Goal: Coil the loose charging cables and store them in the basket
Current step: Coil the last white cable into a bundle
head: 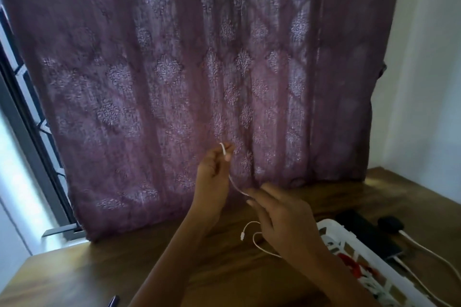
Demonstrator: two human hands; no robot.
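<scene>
A thin white charging cable [234, 185] runs between both raised hands in front of the curtain. My left hand [213, 169] pinches it just below its white plug, which sticks up above the fingers. My right hand [282, 219] holds the cable lower down with its fingers stretched out. The loose end loops on the wooden table [74, 271] under my right hand, with a small white connector at its tip. The white plastic basket [334, 229] sits at the lower right, with red and white things inside.
A purple patterned curtain [187, 70] hangs behind the table. Beyond the basket lie a dark phone [366, 232], a black round device [390, 224] and another white cable [429, 254]. A window frame stands at the left, a white wall at the right.
</scene>
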